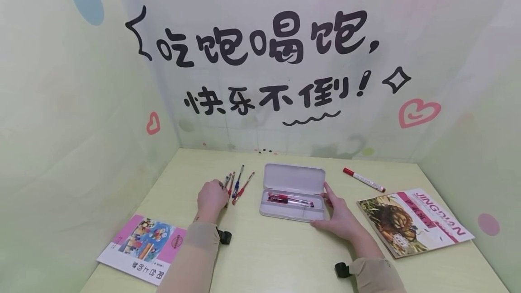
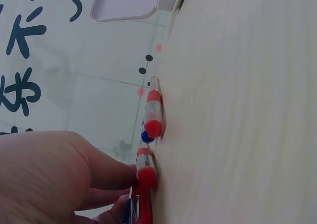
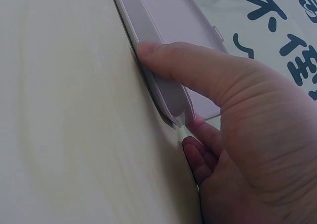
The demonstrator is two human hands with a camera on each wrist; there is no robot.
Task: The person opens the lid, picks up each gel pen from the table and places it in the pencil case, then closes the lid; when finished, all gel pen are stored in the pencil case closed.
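Note:
My left hand (image 1: 212, 200) is at the left end of a group of red and blue gel pens, its thumb and fingers pinching a pen (image 2: 141, 206), partly hidden. Just beyond lie a blue pen (image 1: 237, 185) and a red pen (image 1: 244, 187), flat on the table. An open pale lilac pencil case (image 1: 294, 177) stands at the centre, lid leaning back. Inside its long compartment are red pens (image 1: 290, 200). My right hand (image 1: 339, 218) grips the case's right end, with the thumb (image 3: 171, 60) along the front edge and the other fingers at the side.
A red-capped marker (image 1: 363, 180) lies at the back right, behind a book with a lion cover (image 1: 400, 225). At the left front is a pink and blue booklet (image 1: 146, 243), partly behind my left forearm. Printed cloth walls (image 1: 260, 134) enclose the table on three sides.

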